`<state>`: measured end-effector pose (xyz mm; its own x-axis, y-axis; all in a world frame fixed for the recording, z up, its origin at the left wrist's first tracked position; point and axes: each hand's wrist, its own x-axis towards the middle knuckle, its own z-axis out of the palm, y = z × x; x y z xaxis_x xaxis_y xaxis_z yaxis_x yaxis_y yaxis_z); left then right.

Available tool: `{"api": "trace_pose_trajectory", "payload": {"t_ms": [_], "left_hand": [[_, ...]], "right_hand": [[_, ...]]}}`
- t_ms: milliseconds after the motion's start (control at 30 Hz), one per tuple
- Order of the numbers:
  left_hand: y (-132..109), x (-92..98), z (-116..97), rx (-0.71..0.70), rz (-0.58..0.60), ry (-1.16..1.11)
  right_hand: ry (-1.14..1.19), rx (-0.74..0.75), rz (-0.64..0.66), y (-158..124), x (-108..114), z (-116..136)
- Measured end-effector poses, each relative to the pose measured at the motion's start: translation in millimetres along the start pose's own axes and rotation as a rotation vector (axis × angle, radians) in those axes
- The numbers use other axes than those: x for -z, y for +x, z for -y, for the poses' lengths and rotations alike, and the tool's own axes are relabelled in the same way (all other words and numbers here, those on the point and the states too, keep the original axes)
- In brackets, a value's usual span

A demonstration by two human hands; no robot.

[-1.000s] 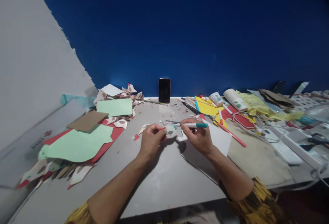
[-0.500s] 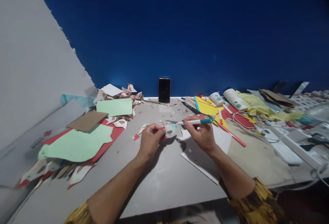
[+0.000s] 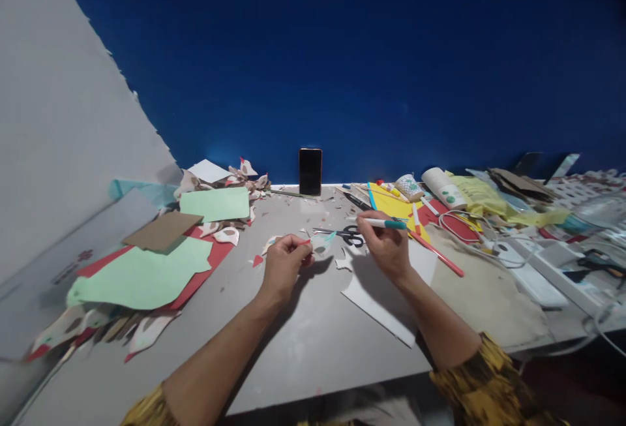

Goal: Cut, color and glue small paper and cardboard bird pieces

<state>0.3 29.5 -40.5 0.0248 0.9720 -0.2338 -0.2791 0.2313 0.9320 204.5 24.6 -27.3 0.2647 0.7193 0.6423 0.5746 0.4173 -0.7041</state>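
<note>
My left hand pinches a small white paper cutout by its red end; green strokes show on its far part. A white marker with a teal end is gripped in my right hand, its tip pointing left and away from the cutout. Black-handled scissors lie on the table between my hands, blades to the left. Beneath my right hand is a white sheet, with a small torn-edged scrap beside it. A red paper bit rests left of my left hand.
A phone stands upright against the blue wall. Green paper, brown card and piled cutouts lie at left. At right are a red marker, paper cups, a white cable and yellow paper.
My right hand has drawn back to the right with the marker, away from the cutout, uncovering the scissors' handles. My left hand keeps hold of the cutout. The view has shifted slightly.
</note>
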Motion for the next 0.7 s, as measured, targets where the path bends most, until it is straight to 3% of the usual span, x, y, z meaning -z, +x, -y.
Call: {"api": "trace_pose_trajectory", "payload": {"t_ms": [267, 467, 600, 700], "left_hand": [[7.6, 3.7, -5.3, 0.079, 0.07, -0.118], [4.5, 1.0, -4.5, 0.053, 0.123, -0.11], [7.5, 0.3, -0.9, 0.046, 0.111, -0.193], [9.4, 1.0, -0.4, 0.062, 0.079, -0.248]], "right_hand": [[0.24, -0.244, 0.094, 7.3, 2.1, 3.4], [0.428, -0.472, 0.223, 6.9, -3.7, -3.9], [0.463, -0.512, 0.336, 1.7, -8.5, -2.2], [0.442, -0.473, 0.325, -0.3, -10.2, 1.4]]}}
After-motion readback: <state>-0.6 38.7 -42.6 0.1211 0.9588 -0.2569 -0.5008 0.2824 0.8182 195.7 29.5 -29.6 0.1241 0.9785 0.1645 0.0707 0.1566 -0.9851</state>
